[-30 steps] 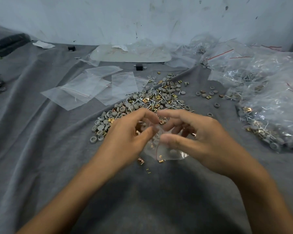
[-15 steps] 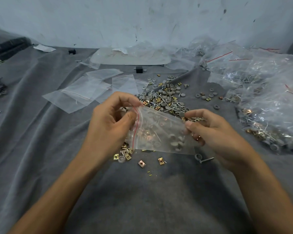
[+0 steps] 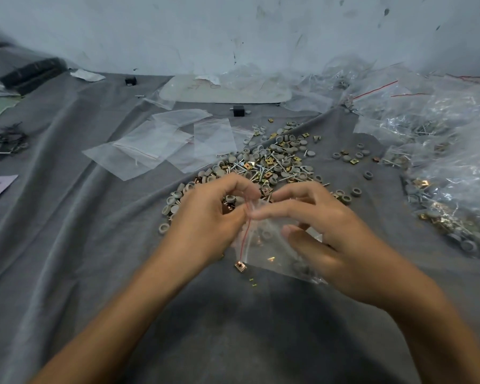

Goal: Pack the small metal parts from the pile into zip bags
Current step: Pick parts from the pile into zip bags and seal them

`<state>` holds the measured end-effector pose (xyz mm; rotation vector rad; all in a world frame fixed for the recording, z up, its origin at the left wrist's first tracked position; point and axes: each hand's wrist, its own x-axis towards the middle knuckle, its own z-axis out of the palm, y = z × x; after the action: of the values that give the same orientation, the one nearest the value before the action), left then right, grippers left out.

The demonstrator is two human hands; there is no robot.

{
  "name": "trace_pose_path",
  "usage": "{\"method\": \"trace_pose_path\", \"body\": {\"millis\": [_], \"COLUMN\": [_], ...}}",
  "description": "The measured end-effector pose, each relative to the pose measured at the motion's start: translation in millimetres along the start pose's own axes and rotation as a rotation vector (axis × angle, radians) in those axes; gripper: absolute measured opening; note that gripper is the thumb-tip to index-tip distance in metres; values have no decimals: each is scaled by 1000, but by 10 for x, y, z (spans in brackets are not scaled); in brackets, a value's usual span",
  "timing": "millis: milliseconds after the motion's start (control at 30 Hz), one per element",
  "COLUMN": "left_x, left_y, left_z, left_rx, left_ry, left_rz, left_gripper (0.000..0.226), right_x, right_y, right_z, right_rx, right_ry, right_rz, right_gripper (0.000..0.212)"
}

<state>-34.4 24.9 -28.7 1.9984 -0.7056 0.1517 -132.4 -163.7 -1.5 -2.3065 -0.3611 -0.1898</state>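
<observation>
A pile of small parts, grey caps, gold clips and screws, lies on the grey cloth ahead of my hands. Both hands hold a clear zip bag with a red seal line and a few parts inside, low over the cloth just in front of the pile. My left hand pinches the bag's red-lined mouth. My right hand grips the bag from the right, index finger reaching toward the mouth. A loose gold clip lies under the bag's corner.
Empty zip bags lie flat at left of the pile. A heap of filled bags covers the right side. A few stray caps sit between pile and heap. A small black block and a wall lie beyond.
The bag was stretched wide between my hands half a second ago; now my hands have come together at its mouth and the bag hangs tilted under my right hand.
</observation>
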Motion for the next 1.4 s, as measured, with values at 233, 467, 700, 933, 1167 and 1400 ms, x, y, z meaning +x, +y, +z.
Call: {"method": "trace_pose_path", "body": {"millis": [233, 467, 700, 933, 1167, 1400], "left_x": [-19, 39, 43, -33, -4, 27], "left_y": [65, 37, -76, -107, -61, 6], "left_z": [45, -109, -197, 25, -93, -162], "left_rx": [-3, -239, 320, 564, 457, 229], "left_ry": [-71, -104, -213, -359, -285, -50], "left_rz": [7, -100, 4, 119, 23, 32], "left_gripper": [25, 16, 4, 24, 16, 27], "right_x": [-4, -35, -126, -94, -47, -19], "right_y": [-43, 74, 177, 163, 177, 189], "right_z": [62, -108, -364, -294, -188, -84], "right_rx": [-137, -100, 5, 40, 38, -82], "right_ry": [-46, 48, 194, 171, 155, 107], "right_rz": [-102, -12, 47, 69, 40, 46], "right_gripper": [50, 10, 20, 18, 21, 21]}}
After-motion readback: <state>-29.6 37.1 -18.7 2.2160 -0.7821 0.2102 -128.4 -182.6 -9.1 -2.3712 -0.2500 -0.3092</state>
